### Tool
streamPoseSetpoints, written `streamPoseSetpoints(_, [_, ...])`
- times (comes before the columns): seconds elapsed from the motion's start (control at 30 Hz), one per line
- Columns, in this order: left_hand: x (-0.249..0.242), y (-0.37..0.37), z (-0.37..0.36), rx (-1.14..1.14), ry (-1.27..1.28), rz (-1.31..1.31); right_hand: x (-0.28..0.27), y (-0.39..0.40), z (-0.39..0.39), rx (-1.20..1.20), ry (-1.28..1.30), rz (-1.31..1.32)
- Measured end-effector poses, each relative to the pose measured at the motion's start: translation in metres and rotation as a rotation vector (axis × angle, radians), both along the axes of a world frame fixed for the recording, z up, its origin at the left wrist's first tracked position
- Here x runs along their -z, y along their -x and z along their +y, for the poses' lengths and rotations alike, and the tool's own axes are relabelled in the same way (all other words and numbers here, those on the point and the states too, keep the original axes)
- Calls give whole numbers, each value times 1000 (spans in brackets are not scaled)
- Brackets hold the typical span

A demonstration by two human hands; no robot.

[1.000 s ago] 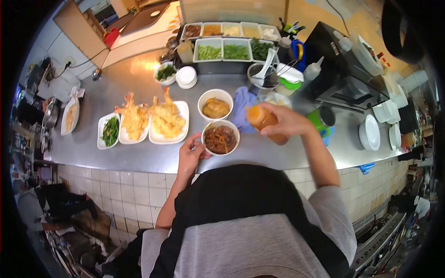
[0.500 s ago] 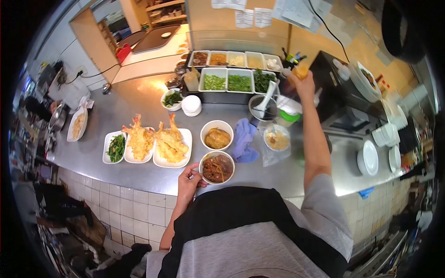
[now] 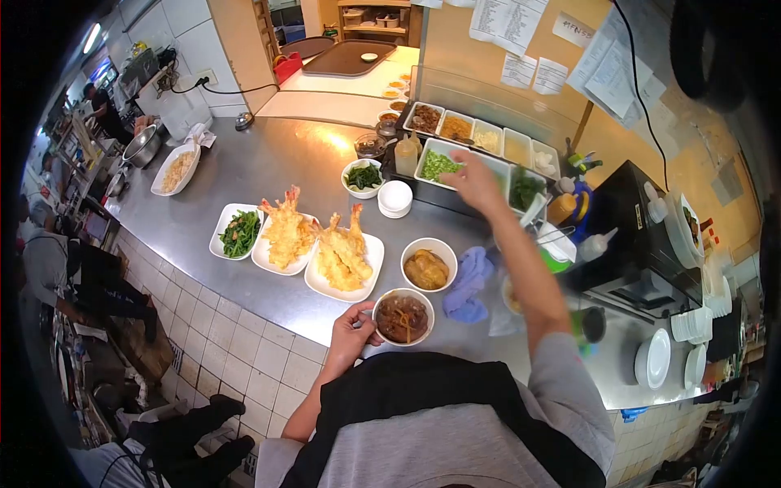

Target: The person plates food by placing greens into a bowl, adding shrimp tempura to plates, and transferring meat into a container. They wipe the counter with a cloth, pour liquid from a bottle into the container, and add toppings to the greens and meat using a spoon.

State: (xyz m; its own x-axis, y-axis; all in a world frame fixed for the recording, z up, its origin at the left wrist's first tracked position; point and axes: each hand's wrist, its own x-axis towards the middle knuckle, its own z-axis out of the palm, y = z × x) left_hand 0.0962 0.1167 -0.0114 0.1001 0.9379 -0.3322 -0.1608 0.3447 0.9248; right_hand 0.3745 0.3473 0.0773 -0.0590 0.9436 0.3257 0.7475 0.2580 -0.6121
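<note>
My left hand (image 3: 352,332) is curled against the left side of a white bowl of brown meat stew (image 3: 403,317), thumb at its rim, near the counter's front edge. Over the tray of chopped green onion (image 3: 440,167) hangs my right hand (image 3: 478,183), its fingers smeared by motion. Whether it pinches any of the onion cannot be made out. My right forearm hides part of the neighbouring trays. Just behind the stew stands a bowl of a golden-brown food (image 3: 428,268). A squeeze bottle with yellowish sauce (image 3: 561,208) stands right of the topping trays.
Left of the bowls are shrimp tempura plates (image 3: 345,264) and a dish of greens (image 3: 238,233). A purple cloth (image 3: 469,285) lies right of the bowls. Stacked white lids (image 3: 395,198) and a black microwave (image 3: 634,244) stand farther back. Other people are at the left.
My right hand has let go of the squeeze bottle and moved left to the green onion tray. My left hand stays at the stew bowl. The view has turned left.
</note>
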Motion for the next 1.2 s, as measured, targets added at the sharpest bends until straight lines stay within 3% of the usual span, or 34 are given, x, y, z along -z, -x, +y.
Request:
streamPoseSetpoints(0.07, [4, 2, 0, -16, 10, -34, 29, 34, 35, -33, -20, -94])
streamPoseSetpoints(0.2, [7, 5, -1, -2, 14, -98, 44, 81, 67, 122, 34, -107])
streamPoseSetpoints(0.37, [7, 6, 1, 6, 46, -105, 49, 89, 76, 189, -40, -140])
streamPoseSetpoints(0.4, [8, 6, 2, 10, 32, -89, 43, 84, 75, 191, -30, -143])
streamPoseSetpoints(0.47, [9, 5, 4, 21, 22, -64, 22, 72, 65, 61, -93, 126])
streamPoseSetpoints(0.53, [8, 5, 4, 23, 15, -14, 13, 54, 61, -58, -332, 216])
streamPoseSetpoints(0.63, [12, 5, 5, 32, -3, -31, -45, 47, -12, -179, -253, 321])
streamPoseSetpoints(0.73, [14, 6, 6, 41, 16, -75, -57, 42, -75, -257, -172, 187])
streamPoseSetpoints(0.8, [13, 5, 5, 39, -17, -73, -54, 34, -105, -489, -260, -327])
streamPoseSetpoints(0.83, [9, 4, 5, 36, -12, -51, -55, 34, -122, -483, -257, -327])
streamPoseSetpoints(0.9, [10, 3, 5, 36, -8, -38, -59, 36, -152, -485, 166, -790])
streamPoseSetpoints(1.0, [9, 3, 4, 39, -12, -25, -39, 38, -174, -492, 197, -973])
streamPoseSetpoints(1.2, [10, 3, 3, 32, -18, -20, -29, 46, -198, -561, 132, -857])
